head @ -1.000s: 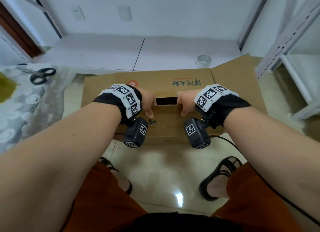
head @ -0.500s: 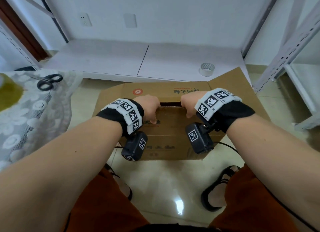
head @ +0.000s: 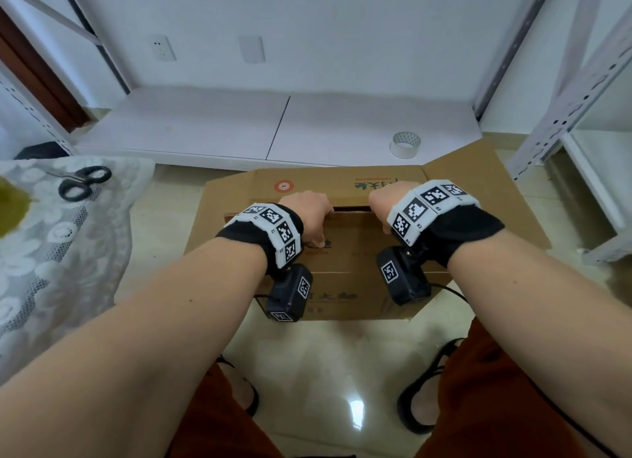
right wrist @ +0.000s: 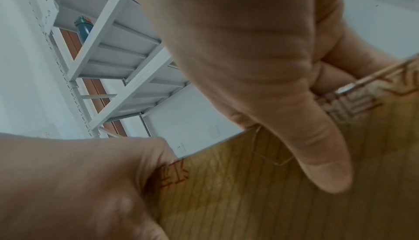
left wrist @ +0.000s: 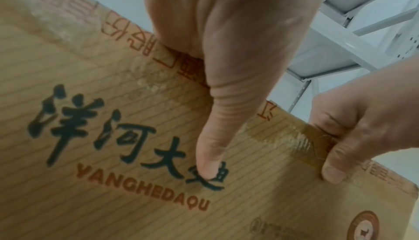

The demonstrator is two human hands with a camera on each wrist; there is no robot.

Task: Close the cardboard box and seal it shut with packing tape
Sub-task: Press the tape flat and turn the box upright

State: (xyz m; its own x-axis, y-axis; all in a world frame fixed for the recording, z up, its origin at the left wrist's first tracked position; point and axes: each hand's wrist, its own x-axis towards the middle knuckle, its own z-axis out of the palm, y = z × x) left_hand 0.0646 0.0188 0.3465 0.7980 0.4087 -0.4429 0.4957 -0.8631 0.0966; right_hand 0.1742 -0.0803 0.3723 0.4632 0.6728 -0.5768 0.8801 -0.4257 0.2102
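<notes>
1. Glossy pale floor tiles (head: pixel 342 348) are being occupied by a brown printed cardboard box (head: pixel 345 252), which is standing just in front of a low white shelf board (head: pixel 205 129) running along the white wall.
2. The near top flap (left wrist: pixel 113 154) of the box is being gripped along its free edge by both hands, side by side and a little apart.
3. The left hand (head: pixel 307 211) is being clenched on that edge: its fingers are being hooked over the edge out of sight, while its thumb (left wrist: pixel 213 147) is being pressed flat on the flap's printed face, on the black lettering above the word YANGHEDAQU.
4. The right hand (head: pixel 386 201) is being clenched on the same edge in the same manner, with its thumb (right wrist: pixel 317 154) being laid on the outer face of the flap.
5. A dark narrow gap is being left between the gripped flap and the far flap (head: pixel 342 184), and the right side flap (head: pixel 478 190) is being left spread outward.
6. A roll of clear packing tape (head: pixel 405 144) is being kept on the shelf board, beyond the box and apart from both hands.
7. Black-handled scissors (head: pixel 82 182) are being kept on a white lace cloth (head: pixel 51 252) at the left, well apart from the box.
</notes>
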